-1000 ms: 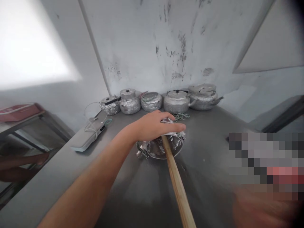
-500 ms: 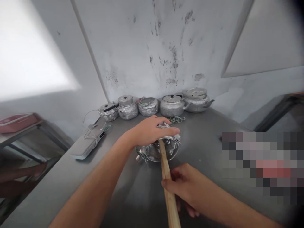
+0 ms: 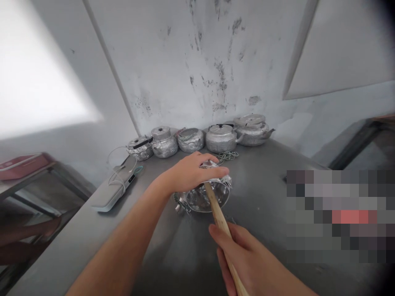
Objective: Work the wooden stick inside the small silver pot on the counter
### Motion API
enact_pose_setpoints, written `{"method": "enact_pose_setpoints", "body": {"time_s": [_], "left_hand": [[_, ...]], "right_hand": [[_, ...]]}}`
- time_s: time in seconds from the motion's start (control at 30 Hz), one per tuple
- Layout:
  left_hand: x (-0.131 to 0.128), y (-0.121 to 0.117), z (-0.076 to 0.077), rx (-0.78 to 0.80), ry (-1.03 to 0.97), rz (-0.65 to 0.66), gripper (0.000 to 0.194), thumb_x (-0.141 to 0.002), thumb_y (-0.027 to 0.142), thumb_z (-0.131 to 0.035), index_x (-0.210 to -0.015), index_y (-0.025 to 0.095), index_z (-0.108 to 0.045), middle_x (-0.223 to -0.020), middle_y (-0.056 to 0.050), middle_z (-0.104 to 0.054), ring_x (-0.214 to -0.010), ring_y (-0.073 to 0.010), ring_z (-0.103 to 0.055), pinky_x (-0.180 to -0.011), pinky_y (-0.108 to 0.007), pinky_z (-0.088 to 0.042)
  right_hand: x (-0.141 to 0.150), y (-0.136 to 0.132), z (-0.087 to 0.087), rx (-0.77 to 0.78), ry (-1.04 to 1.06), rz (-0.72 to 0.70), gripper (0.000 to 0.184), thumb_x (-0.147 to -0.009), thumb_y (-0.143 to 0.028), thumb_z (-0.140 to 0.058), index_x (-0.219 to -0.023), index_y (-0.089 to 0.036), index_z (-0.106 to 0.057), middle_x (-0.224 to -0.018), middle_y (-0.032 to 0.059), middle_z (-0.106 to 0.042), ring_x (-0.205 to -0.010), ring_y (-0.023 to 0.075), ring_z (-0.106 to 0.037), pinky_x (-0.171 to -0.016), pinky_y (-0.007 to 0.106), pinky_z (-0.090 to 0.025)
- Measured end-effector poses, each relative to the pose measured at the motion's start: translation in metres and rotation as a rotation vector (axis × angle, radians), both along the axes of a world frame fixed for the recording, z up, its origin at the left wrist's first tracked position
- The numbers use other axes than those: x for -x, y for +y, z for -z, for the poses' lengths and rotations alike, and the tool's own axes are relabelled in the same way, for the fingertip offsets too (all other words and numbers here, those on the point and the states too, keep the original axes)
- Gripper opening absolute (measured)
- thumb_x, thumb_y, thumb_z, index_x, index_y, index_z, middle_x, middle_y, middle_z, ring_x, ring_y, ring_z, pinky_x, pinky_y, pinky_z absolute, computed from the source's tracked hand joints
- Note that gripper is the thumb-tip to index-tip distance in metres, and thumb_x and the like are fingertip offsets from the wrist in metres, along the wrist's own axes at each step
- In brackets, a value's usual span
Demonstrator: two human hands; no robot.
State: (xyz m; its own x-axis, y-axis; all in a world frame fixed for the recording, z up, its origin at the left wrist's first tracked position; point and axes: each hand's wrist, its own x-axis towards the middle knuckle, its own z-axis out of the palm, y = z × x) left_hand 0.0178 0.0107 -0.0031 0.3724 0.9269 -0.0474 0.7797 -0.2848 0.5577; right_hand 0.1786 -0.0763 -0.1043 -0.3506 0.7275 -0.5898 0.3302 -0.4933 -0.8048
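A small, crumpled aluminium pot [image 3: 197,200] lies tipped on the table with its round mouth facing me. My left hand [image 3: 197,169] grips its upper side from above, the thumb along the rim and the fingers over the far side. In my right hand [image 3: 242,253] is a wooden stick [image 3: 219,218], wrapped by the fingers. The stick's far end reaches into the pot's mouth under my left hand; its tip is hidden. A dark patterned cord [image 3: 182,202] hangs by the pot's left side, and another cord [image 3: 227,156] lies coiled behind it.
Several dented aluminium kettles [image 3: 221,139] line the back of the metal table [image 3: 173,255] against a stained wall. To the left lies a grey case [image 3: 113,189] with a white cable. A pink tray [image 3: 24,165] sits on a side shelf. The right side is pixelated.
My right hand has shifted slightly down and right, and the stick now slants more to the right. My left hand keeps its place on the pot. The view has turned slightly.
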Motion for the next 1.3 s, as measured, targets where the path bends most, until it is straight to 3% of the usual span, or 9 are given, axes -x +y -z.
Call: {"method": "enact_pose_setpoints", "body": {"time_s": [0.37, 0.47, 0.63, 0.97, 1.1, 1.3], "left_hand": [[0.001, 0.001, 0.003, -0.011, -0.015, -0.010, 0.067, -0.089, 0.079, -0.049, -0.136, 0.033, -0.061, -0.139, -0.006, -0.057, -0.123, -0.0314, -0.054, -0.104, -0.041, -0.042], [0.002, 0.002, 0.003, -0.002, -0.021, -0.014, 0.067, -0.089, 0.079, -0.049, -0.136, 0.033, -0.061, -0.140, -0.006, -0.056, -0.124, -0.0314, -0.054, -0.105, -0.041, -0.042], [0.003, 0.002, 0.004, -0.013, -0.017, -0.009, 0.068, -0.088, 0.081, -0.047, -0.136, 0.034, -0.060, -0.140, -0.006, -0.056, -0.122, -0.0313, -0.055, -0.104, -0.042, -0.042], [0.002, 0.002, 0.004, -0.013, -0.008, -0.007, 0.069, -0.088, 0.080, -0.046, -0.137, 0.033, -0.060, -0.141, -0.005, -0.056, -0.124, -0.0319, -0.055, -0.105, -0.041, -0.042], [0.002, 0.002, 0.003, -0.017, -0.012, -0.005, 0.068, -0.089, 0.079, -0.047, -0.137, 0.033, -0.060, -0.141, -0.006, -0.056, -0.124, -0.0310, -0.054, -0.105, -0.041, -0.041], [0.003, 0.002, 0.004, -0.006, -0.036, -0.002, 0.067, -0.089, 0.080, -0.048, -0.135, 0.033, -0.061, -0.139, -0.005, -0.056, -0.120, -0.0309, -0.056, -0.105, -0.042, -0.041]], "right_hand": [[-0.007, 0.000, 0.017, -0.092, 0.012, -0.003, 0.050, -0.106, -0.055, -0.024, -0.084, -0.023, -0.056, -0.047, -0.0077, -0.052, -0.029, 0.0065, -0.043, -0.034, 0.018, -0.034], [-0.007, 0.001, 0.011, -0.138, 0.003, -0.025, 0.049, -0.107, -0.050, -0.024, -0.079, -0.022, -0.054, -0.044, -0.0078, -0.050, -0.030, 0.0061, -0.042, -0.038, 0.018, -0.037], [-0.005, 0.004, -0.005, -0.042, 0.010, 0.012, 0.047, -0.107, -0.049, -0.025, -0.081, -0.023, -0.053, -0.045, -0.0084, -0.048, -0.032, 0.0056, -0.039, -0.039, 0.015, -0.037], [-0.003, 0.004, -0.016, 0.001, -0.022, 0.042, 0.042, -0.106, -0.053, -0.027, -0.097, -0.023, -0.055, -0.044, -0.0073, -0.049, -0.035, 0.0102, -0.041, -0.035, 0.016, -0.033], [-0.006, 0.003, -0.015, -0.013, -0.009, 0.053, 0.049, -0.105, -0.057, -0.023, -0.094, -0.023, -0.056, -0.046, -0.0078, -0.048, -0.036, 0.0076, -0.039, -0.036, 0.015, -0.036], [-0.010, 0.006, -0.010, -0.071, -0.104, -0.052, 0.053, -0.105, -0.058, -0.021, -0.097, -0.023, -0.059, -0.050, -0.0067, -0.051, -0.032, 0.0070, -0.040, -0.031, 0.016, -0.036]]}}
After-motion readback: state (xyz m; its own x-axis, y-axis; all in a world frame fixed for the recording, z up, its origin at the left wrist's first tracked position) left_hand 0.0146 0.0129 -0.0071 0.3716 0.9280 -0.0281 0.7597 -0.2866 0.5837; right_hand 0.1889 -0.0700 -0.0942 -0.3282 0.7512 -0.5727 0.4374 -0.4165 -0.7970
